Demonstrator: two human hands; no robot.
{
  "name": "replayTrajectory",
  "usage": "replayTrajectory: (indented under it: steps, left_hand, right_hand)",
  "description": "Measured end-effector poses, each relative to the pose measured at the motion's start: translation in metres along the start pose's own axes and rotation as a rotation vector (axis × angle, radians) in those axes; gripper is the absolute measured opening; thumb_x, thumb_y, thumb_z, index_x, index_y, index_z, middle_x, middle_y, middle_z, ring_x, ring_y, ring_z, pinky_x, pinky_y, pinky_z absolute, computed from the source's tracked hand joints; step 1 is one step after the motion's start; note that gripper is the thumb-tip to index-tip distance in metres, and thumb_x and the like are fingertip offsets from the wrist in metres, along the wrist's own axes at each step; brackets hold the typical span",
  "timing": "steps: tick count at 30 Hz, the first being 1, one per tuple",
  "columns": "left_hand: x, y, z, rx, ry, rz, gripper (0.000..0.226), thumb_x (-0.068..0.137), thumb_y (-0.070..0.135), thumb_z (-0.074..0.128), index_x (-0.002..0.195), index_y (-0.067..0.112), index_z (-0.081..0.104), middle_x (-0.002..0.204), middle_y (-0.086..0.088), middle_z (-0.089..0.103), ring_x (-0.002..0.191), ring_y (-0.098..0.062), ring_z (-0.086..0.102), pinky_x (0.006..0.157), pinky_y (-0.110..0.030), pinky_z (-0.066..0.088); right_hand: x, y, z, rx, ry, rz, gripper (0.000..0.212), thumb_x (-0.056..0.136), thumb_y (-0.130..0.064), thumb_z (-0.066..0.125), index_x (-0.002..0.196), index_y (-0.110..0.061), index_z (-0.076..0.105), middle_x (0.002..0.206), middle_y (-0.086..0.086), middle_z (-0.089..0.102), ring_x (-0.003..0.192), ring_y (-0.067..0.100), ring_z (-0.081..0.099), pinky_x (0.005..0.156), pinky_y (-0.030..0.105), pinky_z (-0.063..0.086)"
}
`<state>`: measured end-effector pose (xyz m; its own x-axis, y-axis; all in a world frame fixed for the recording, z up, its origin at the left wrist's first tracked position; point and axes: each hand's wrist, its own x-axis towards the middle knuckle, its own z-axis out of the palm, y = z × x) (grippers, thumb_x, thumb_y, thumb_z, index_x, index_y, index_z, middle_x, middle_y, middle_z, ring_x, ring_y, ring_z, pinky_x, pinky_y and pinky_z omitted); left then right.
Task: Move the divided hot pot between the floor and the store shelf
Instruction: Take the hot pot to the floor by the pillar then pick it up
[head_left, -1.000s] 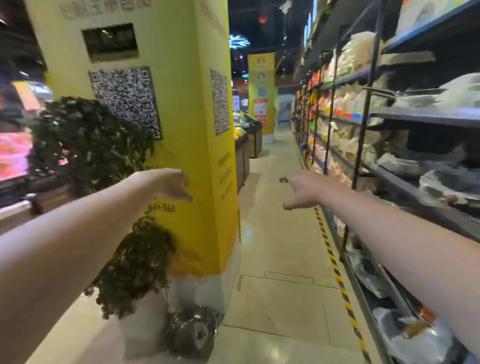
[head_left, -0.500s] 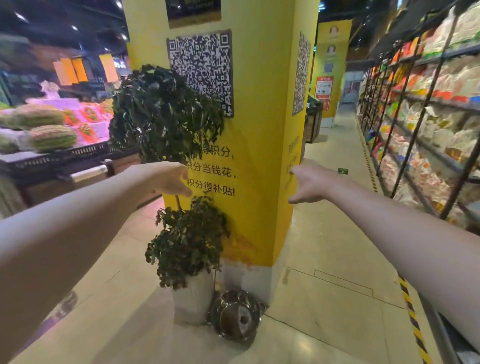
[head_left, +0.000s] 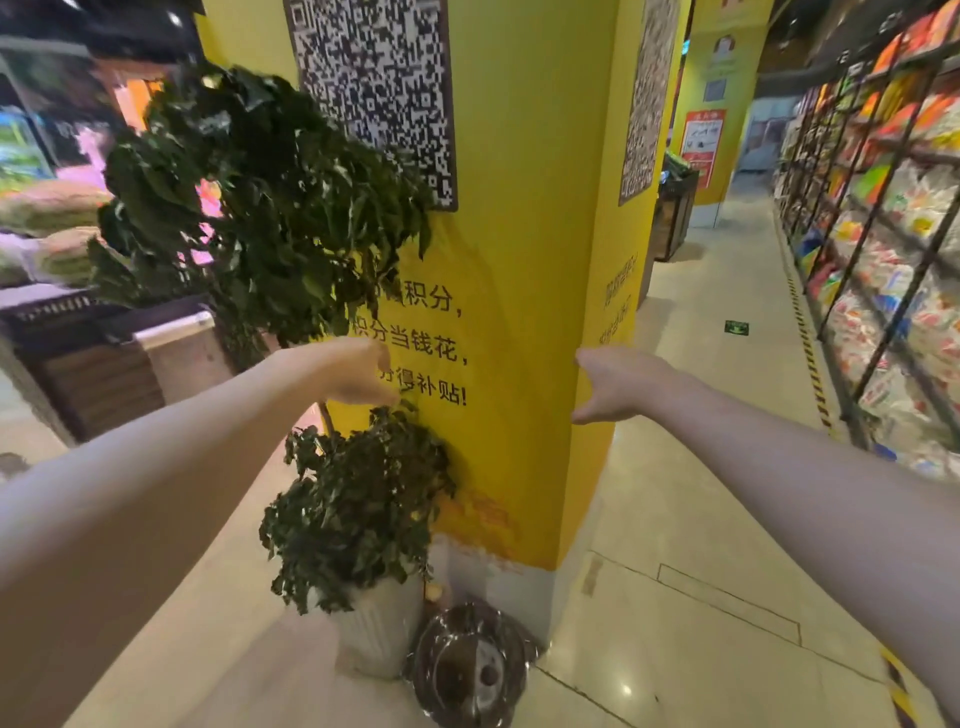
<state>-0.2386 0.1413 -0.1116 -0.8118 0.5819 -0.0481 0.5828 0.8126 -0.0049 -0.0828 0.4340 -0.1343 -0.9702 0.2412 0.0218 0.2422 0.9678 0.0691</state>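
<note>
The divided hot pot (head_left: 470, 662) is a round metal pot wrapped in clear, glossy plastic film. It sits on the floor at the base of the yellow pillar (head_left: 519, 312), just below the pillar's corner. It appears tilted, its round face turned toward the camera. Its left edge is just beside the white planter (head_left: 379, 623).

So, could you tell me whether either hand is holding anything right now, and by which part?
Nothing is held: the left hand and right hand are empty; the hot pot sits on the floor.
</note>
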Motion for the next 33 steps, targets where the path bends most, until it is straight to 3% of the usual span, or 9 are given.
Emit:
replayTrajectory:
  steps: [4,10,14,17,24,26,29,33]
  left_hand:
    - [0.046,0.013,0.047,-0.12,-0.147,-0.019,0.063,0.08,0.054,0.063,0.134,0.027,0.046,0.131,-0.001,0.055,0.103,-0.019,0.051,0.088,-0.036,0.046]
    - [0.116,0.013,0.18,-0.15,-0.215,-0.013,0.064,0.08,0.056,0.063,0.134,0.024,0.05,0.127,-0.004,0.056,0.108,-0.024,0.054,0.077,-0.034,0.042]
    - [0.154,0.013,0.318,-0.182,-0.279,-0.006,0.061,0.079,0.057,0.062,0.131,0.027,0.051,0.123,0.0,0.058,0.099,-0.019,0.054,0.078,-0.034,0.045]
    - [0.18,0.013,0.436,-0.242,-0.304,0.027,0.057,0.083,0.052,0.064,0.131,0.025,0.053,0.129,-0.001,0.059,0.11,-0.023,0.057,0.089,-0.033,0.045]
    - [0.227,0.005,0.704,-0.344,-0.35,-0.057,0.055,0.079,0.05,0.072,0.125,0.023,0.058,0.118,0.0,0.063,0.101,-0.018,0.058,0.077,-0.027,0.04]
    - [0.232,-0.001,0.774,-0.346,-0.335,-0.074,0.052,0.081,0.051,0.069,0.122,0.02,0.061,0.114,-0.001,0.064,0.099,-0.017,0.058,0.078,-0.028,0.042]
    - [0.231,-0.017,0.87,-0.349,-0.358,-0.101,0.045,0.085,0.048,0.066,0.119,0.018,0.064,0.11,-0.002,0.066,0.099,-0.02,0.06,0.082,-0.03,0.045]
    - [0.221,-0.039,0.974,-0.434,-0.403,-0.148,0.043,0.084,0.045,0.068,0.116,0.017,0.063,0.103,0.002,0.06,0.092,-0.016,0.054,0.076,-0.025,0.038]
  right_hand:
    - [0.053,0.007,0.05,-0.035,-0.04,-0.055,0.063,0.077,-0.057,0.074,0.115,-0.012,0.052,0.11,0.011,0.063,0.1,0.032,0.06,0.074,0.04,0.054]
    - [0.125,0.005,0.178,0.001,-0.127,-0.126,0.07,0.078,-0.058,0.073,0.123,-0.007,0.055,0.116,0.015,0.066,0.105,0.035,0.062,0.081,0.045,0.056]
    - [0.151,-0.004,0.316,0.034,-0.21,-0.125,0.076,0.084,-0.058,0.065,0.138,-0.007,0.052,0.135,0.016,0.059,0.121,0.035,0.056,0.091,0.04,0.053]
    - [0.166,-0.015,0.431,0.076,-0.244,-0.151,0.068,0.085,-0.057,0.066,0.129,-0.007,0.056,0.115,0.016,0.065,0.108,0.036,0.062,0.078,0.041,0.055]
    - [0.194,-0.048,0.709,0.161,-0.279,-0.178,0.075,0.088,-0.062,0.057,0.147,-0.017,0.041,0.14,0.012,0.057,0.122,0.034,0.057,0.091,0.043,0.054]
    - [0.194,-0.053,0.787,0.186,-0.298,-0.165,0.069,0.088,-0.062,0.057,0.139,-0.017,0.048,0.134,0.009,0.059,0.12,0.032,0.057,0.09,0.043,0.054]
    - [0.192,-0.06,0.889,0.254,-0.322,-0.217,0.042,0.089,-0.059,0.058,0.107,-0.021,0.06,0.107,0.003,0.067,0.102,0.028,0.065,0.083,0.042,0.056]
    - [0.179,-0.062,0.984,0.337,-0.357,-0.226,0.043,0.088,-0.048,0.064,0.118,-0.017,0.065,0.105,0.008,0.071,0.096,0.03,0.067,0.084,0.041,0.055]
